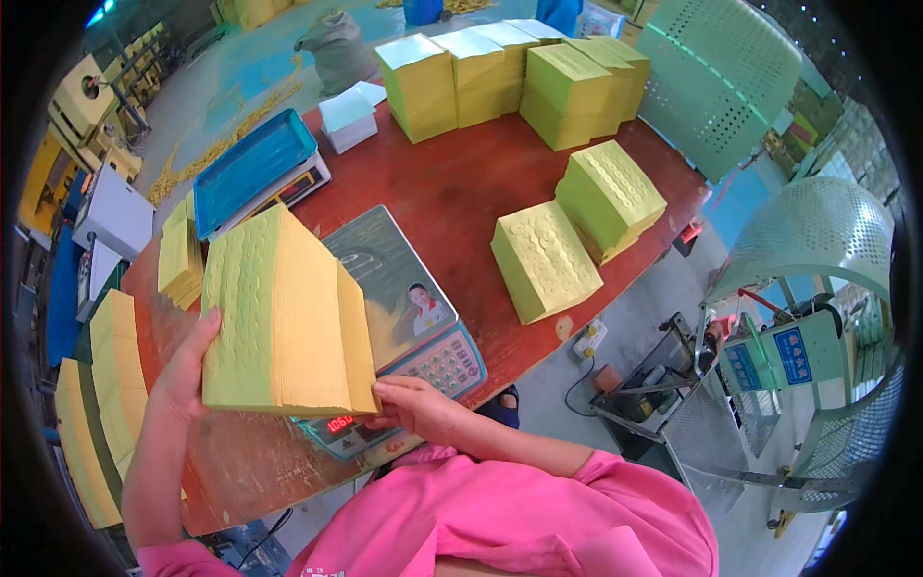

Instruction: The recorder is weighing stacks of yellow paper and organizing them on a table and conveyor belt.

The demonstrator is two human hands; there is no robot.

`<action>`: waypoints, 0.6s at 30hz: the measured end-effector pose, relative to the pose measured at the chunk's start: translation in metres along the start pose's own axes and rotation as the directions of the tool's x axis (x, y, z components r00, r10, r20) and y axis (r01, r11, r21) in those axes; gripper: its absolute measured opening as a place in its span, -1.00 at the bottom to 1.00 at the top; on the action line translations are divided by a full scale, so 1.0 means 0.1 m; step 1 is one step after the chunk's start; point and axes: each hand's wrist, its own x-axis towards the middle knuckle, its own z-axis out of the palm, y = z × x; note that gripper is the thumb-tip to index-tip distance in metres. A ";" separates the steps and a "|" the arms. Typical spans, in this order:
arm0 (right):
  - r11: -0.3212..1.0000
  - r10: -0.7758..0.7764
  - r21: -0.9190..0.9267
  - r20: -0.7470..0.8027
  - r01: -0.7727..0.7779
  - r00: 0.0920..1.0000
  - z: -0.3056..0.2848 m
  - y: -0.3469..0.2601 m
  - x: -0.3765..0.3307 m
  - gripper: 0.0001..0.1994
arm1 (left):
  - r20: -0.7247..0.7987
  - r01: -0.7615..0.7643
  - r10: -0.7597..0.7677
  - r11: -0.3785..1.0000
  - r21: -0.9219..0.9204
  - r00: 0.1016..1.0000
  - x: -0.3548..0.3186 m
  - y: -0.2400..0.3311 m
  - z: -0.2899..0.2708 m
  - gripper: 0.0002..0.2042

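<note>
A thick stack of yellow paper sheets (pixel 240 317) with rows of embossed marks on its broad face is held tilted above the near left of the table. My left hand (pixel 183 370) is closed around its left side, thumb on the marked face. With fingers pinched, my right hand (pixel 415 404) grips the lower corner of a thinner bundle (pixel 356 327) at the stack's right side. Behind and partly under the stack is a digital scale (pixel 380 264) with a metal plate, keypad and lit red display; the stack covers part of it.
Two embossed paper stacks (pixel 545 260) stand right of the scale on the red table (pixel 433 183). Taller yellow stacks (pixel 418 91) line its far edge, near a white paper pile (pixel 348 120). Left are a blue-tray scale (pixel 255 168) and more bundles (pixel 181 255). A perforated metal cart (pixel 798 240) stands right.
</note>
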 end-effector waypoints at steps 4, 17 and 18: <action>0.959 -0.048 -0.279 -0.013 0.042 0.999 -0.03 -0.44 -0.25 -0.63 | -0.059 -0.103 0.098 0.991 -0.086 0.993 0.01 -0.17 0.22 -0.42; 0.414 -0.269 -0.883 0.113 0.221 0.956 -0.84 -3.95 -0.24 -0.57 | 0.113 -0.576 0.674 0.695 -0.430 0.730 1.79 0.37 1.81 -0.48; 0.546 -0.217 -0.823 0.040 0.155 0.975 -0.95 -4.18 -0.19 -0.55 | 0.066 -0.480 0.579 0.730 -0.487 0.813 2.05 0.43 1.95 -0.50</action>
